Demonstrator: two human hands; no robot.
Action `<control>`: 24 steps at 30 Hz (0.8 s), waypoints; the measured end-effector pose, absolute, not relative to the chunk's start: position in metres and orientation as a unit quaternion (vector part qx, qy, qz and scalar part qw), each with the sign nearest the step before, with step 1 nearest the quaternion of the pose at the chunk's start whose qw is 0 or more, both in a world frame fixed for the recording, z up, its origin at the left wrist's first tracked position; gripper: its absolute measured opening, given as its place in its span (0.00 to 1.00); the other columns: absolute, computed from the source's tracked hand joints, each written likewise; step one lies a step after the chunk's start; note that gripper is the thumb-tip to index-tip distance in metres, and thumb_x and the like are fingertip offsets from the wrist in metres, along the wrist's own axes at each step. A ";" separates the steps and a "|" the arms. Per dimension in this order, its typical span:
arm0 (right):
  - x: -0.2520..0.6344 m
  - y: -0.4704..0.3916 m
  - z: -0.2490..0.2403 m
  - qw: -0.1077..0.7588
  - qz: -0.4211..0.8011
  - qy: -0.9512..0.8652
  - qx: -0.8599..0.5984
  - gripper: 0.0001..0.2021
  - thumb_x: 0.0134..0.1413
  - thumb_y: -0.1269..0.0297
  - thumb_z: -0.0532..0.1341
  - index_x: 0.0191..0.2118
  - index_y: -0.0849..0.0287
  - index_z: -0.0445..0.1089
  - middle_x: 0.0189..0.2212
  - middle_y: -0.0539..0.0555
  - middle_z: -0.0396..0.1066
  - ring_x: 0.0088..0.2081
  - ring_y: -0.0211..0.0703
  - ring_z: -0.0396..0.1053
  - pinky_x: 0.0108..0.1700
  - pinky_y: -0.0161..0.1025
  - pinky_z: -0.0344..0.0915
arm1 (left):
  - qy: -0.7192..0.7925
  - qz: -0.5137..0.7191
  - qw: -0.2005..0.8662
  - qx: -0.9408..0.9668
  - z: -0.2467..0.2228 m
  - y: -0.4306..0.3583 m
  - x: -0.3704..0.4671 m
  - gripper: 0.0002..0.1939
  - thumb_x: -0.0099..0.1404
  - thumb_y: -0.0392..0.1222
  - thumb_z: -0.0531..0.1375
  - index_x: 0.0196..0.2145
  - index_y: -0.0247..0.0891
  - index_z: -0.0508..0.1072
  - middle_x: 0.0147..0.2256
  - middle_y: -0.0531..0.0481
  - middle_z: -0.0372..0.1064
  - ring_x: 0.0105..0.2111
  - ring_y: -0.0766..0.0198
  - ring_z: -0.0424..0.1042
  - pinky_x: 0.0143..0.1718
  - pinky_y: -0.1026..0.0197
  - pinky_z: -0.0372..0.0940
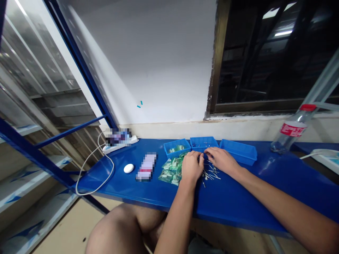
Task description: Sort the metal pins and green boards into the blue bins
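Note:
My left hand (192, 165) is closed, its thumb and fingers bent together over the right edge of the green packets. Close beside it, my right hand (221, 159) is closed too, fingertips drawn in. Anything held in either hand is hidden. Under and in front of the fingers lies a loose pile of thin metal pins (210, 173) with thicker ends, resembling blind rivets. Several small green-and-clear plastic packets (169, 171) with pale pieces inside are heaped left of my left hand. Just beyond the hands stands a blue tray (203, 141) with a few thin pieces in it.
Another blue tray (178, 147) at left holds similar packets; a longer blue tray (239, 152) stands at right. A plastic bottle (292, 128) with a red cap stands farther right. A white oval object (129, 168), a blurred phone-like object (147, 167) and a white cable (92, 192) lie left.

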State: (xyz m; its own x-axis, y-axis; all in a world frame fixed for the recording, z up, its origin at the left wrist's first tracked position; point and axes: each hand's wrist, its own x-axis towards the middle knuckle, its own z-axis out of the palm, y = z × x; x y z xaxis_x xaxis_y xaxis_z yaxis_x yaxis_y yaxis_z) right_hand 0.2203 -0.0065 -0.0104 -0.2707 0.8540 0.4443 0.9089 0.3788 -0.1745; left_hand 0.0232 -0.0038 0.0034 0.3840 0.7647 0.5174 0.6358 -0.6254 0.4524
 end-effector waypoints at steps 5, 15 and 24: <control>0.212 -0.017 -0.001 0.352 -0.046 -0.775 -0.522 0.13 0.66 0.71 0.56 0.49 0.56 0.76 0.44 0.58 0.76 0.46 0.51 0.75 0.50 0.45 0.72 | 0.413 0.369 0.100 0.827 0.005 -0.004 0.023 0.13 0.77 0.42 0.54 0.47 0.41 0.79 0.44 0.45 0.80 0.46 0.54 0.76 0.52 0.54 0.69; 0.205 -0.029 0.004 0.456 0.025 -0.727 -0.513 0.08 0.66 0.64 0.59 0.40 0.55 0.76 0.38 0.55 0.78 0.32 0.45 0.72 0.38 0.43 0.72 | 0.412 0.353 0.144 0.827 0.007 -0.008 0.024 0.15 0.77 0.42 0.55 0.54 0.46 0.78 0.45 0.47 0.82 0.45 0.56 0.81 0.51 0.56 0.74; 0.203 -0.030 0.002 0.474 0.055 -0.727 -0.494 0.06 0.64 0.64 0.60 0.38 0.54 0.74 0.38 0.55 0.77 0.34 0.45 0.73 0.40 0.43 0.72 | 0.363 0.413 0.198 0.811 0.007 -0.004 0.026 0.15 0.76 0.38 0.56 0.53 0.41 0.80 0.52 0.47 0.81 0.51 0.57 0.80 0.58 0.56 0.71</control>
State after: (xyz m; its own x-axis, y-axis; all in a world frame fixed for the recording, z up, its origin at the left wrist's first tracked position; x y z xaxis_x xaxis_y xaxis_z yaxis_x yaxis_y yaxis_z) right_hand 0.2026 -0.0302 0.0021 -0.0636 0.7695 0.6354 0.6660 0.5069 -0.5472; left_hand 0.0261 -0.0045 0.0069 0.3951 0.7531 0.5261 0.4252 -0.6575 0.6220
